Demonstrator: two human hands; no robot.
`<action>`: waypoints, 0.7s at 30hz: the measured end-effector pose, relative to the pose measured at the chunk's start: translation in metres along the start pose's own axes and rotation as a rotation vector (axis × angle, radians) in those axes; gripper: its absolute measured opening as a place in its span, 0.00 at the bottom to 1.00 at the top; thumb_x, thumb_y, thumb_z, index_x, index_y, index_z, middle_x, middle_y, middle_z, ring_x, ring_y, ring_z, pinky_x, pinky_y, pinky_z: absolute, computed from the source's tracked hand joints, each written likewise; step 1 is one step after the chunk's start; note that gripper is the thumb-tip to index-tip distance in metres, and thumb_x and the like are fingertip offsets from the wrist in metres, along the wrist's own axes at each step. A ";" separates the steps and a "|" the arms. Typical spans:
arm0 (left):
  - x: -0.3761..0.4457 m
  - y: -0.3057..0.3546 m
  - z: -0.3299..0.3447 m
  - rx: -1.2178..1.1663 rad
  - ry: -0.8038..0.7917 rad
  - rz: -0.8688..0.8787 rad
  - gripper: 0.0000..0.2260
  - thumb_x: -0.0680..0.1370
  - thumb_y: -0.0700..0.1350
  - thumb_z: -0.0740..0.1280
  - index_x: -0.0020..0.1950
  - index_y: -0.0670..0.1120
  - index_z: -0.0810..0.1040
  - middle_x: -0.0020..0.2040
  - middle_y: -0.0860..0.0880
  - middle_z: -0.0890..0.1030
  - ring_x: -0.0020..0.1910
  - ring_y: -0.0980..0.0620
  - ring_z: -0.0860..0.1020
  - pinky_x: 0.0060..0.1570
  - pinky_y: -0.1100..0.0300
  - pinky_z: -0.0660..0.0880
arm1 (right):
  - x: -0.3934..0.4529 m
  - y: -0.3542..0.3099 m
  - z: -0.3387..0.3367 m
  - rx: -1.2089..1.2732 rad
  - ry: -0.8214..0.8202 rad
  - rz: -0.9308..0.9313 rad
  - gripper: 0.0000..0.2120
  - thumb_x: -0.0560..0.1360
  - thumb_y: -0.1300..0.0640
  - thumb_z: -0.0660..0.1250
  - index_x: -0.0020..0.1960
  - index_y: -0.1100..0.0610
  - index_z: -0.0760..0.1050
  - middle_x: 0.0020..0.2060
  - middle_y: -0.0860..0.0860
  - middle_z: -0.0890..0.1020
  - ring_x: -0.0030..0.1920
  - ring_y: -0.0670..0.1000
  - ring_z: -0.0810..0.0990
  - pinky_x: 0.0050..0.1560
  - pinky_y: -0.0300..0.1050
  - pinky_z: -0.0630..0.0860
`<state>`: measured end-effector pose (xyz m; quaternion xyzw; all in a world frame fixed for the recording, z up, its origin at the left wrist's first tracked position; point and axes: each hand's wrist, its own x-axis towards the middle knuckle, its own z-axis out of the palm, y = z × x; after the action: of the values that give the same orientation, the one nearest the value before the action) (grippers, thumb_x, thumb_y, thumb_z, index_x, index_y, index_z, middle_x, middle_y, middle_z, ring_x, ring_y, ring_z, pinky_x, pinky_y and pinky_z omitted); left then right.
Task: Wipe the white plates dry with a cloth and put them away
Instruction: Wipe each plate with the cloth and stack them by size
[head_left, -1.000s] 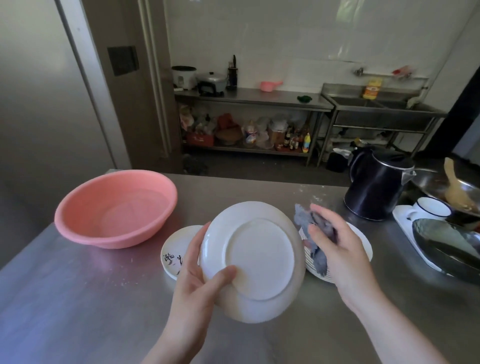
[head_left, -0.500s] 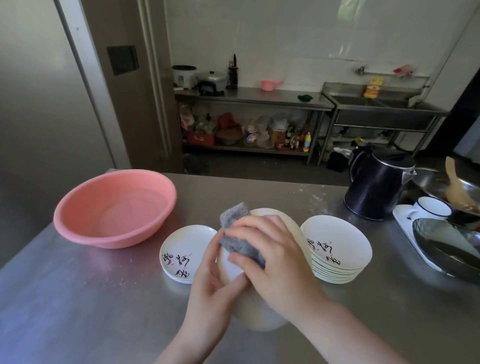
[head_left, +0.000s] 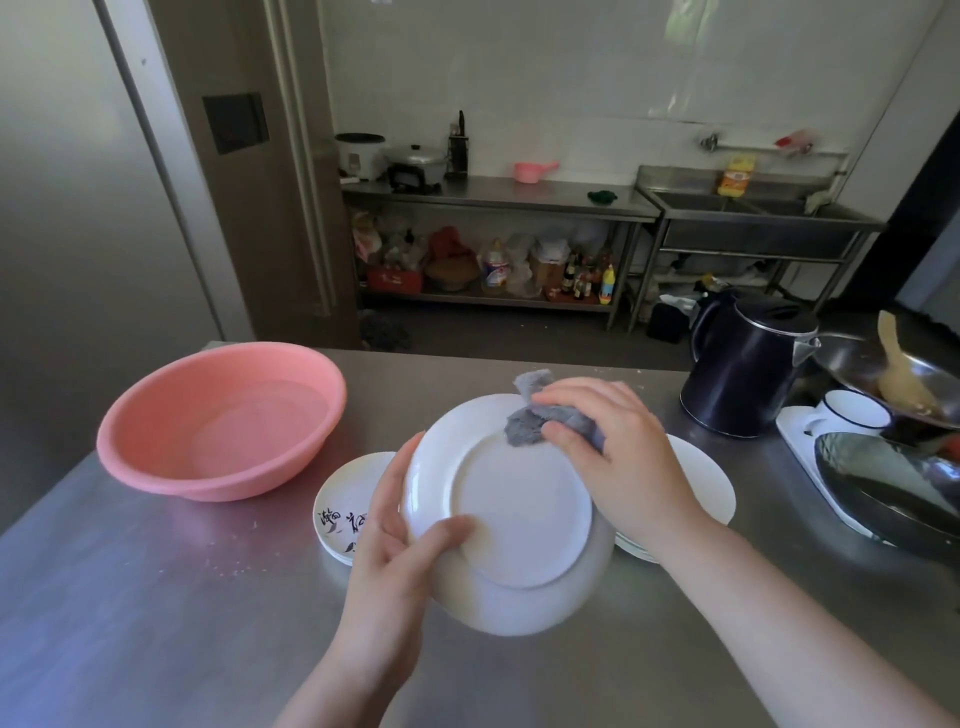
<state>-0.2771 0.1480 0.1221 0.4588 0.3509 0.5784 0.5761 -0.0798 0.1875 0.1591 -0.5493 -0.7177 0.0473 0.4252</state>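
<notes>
A white plate is held tilted above the steel counter, its underside facing me. My left hand grips its left rim, thumb on the base. At the plate's upper right edge my right hand presses a grey cloth onto it. A short pile of white plates with black markings lies on the counter behind my left hand. A taller stack of white plates sits to the right, mostly hidden by my right hand.
A pink plastic basin stands at the left of the steel counter. A dark kettle stands at the back right. Beside it are a white mug, a white tray and metal pans.
The plate has tilted so its underside faces me again. My right hand with the cloth has moved from the plate's left part up to its upper right edge.
</notes>
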 end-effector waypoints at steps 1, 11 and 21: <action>0.001 0.001 0.001 -0.018 0.015 -0.005 0.32 0.65 0.36 0.68 0.69 0.52 0.73 0.53 0.62 0.83 0.54 0.58 0.82 0.46 0.66 0.78 | -0.003 0.005 -0.001 0.020 0.016 0.029 0.10 0.75 0.56 0.68 0.55 0.49 0.81 0.53 0.40 0.80 0.58 0.46 0.74 0.60 0.36 0.67; 0.016 0.005 0.014 -0.144 0.222 -0.045 0.30 0.72 0.37 0.70 0.69 0.62 0.71 0.59 0.55 0.82 0.61 0.48 0.79 0.63 0.38 0.71 | -0.058 0.012 0.021 0.060 0.299 0.118 0.13 0.73 0.51 0.69 0.56 0.51 0.82 0.53 0.43 0.77 0.55 0.46 0.77 0.59 0.38 0.71; 0.021 0.002 0.036 -0.291 0.361 -0.091 0.29 0.76 0.35 0.67 0.66 0.66 0.71 0.64 0.48 0.80 0.64 0.39 0.77 0.62 0.42 0.73 | -0.079 -0.022 0.060 -0.012 0.367 -0.135 0.12 0.71 0.57 0.73 0.54 0.55 0.84 0.51 0.50 0.77 0.49 0.50 0.74 0.53 0.41 0.73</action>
<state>-0.2421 0.1638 0.1381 0.2435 0.3815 0.6690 0.5896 -0.1333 0.1370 0.0891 -0.5019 -0.6637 -0.0867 0.5478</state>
